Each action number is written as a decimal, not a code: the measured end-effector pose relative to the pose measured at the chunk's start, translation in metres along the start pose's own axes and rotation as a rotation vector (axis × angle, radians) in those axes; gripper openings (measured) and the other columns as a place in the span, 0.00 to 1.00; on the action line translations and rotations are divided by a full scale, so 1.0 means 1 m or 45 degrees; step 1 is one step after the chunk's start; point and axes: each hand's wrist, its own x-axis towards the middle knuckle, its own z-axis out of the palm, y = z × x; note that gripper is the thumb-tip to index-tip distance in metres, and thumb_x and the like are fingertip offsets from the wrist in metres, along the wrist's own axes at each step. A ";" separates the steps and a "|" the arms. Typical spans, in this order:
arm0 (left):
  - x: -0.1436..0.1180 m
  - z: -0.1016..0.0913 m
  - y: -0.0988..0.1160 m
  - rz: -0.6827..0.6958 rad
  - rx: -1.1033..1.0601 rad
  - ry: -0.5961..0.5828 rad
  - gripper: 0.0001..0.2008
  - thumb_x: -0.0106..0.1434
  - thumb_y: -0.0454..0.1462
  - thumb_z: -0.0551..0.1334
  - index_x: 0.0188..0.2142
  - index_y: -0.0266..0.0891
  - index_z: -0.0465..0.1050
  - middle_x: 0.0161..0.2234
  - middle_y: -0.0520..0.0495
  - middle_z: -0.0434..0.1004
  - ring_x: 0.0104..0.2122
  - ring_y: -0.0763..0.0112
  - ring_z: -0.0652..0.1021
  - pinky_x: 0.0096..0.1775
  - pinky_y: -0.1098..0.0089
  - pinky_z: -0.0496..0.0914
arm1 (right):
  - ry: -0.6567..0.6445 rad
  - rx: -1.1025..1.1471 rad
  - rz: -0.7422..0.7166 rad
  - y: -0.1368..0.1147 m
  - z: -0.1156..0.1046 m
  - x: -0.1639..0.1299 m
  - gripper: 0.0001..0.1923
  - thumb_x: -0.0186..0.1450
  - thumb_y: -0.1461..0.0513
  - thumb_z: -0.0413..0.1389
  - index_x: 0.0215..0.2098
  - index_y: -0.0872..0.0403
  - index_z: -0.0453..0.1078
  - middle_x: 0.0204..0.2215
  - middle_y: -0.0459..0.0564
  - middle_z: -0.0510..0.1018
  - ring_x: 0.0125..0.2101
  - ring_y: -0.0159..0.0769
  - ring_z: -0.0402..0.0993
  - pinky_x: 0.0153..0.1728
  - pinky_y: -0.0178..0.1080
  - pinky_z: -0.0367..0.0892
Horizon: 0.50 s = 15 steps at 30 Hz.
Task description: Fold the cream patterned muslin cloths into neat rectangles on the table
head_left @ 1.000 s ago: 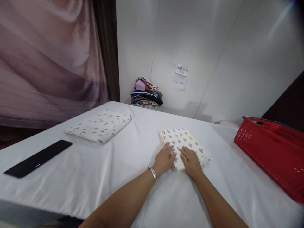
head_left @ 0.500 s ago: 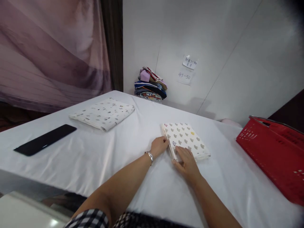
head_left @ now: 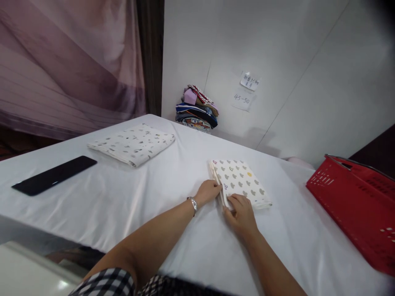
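A folded cream cloth (head_left: 239, 176) printed with grey mouse-head shapes lies flat on the white-covered table (head_left: 173, 181). My left hand (head_left: 209, 192), with a silver watch or bracelet at the wrist, pinches the left folded edge of this cloth. At its near left corner, my right hand (head_left: 242, 211) has the thumb at the edge and the fingers bent over the top. Farther left is a second folded white cloth (head_left: 132, 144) with small grey and dark marks, which neither hand touches.
A flat black slab (head_left: 55, 174) lies on the left of the table. On the right stands a red plastic basket (head_left: 354, 205). A stack of folded fabrics (head_left: 197, 109) sits beyond the far edge, by a wall with paper notes (head_left: 243, 99).
The view has shifted slightly. My left fingertips have moved a little nearer along the cloth's left edge, and my right fingers have curled more at the corner. The cloth stays in place.
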 end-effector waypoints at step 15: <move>-0.004 0.000 0.005 -0.129 -0.262 -0.183 0.13 0.54 0.38 0.55 0.16 0.37 0.65 0.13 0.53 0.65 0.15 0.77 0.65 0.22 0.74 0.60 | -0.018 0.031 -0.088 0.001 -0.001 0.001 0.11 0.62 0.60 0.51 0.43 0.54 0.67 0.38 0.53 0.73 0.39 0.41 0.67 0.40 0.44 0.62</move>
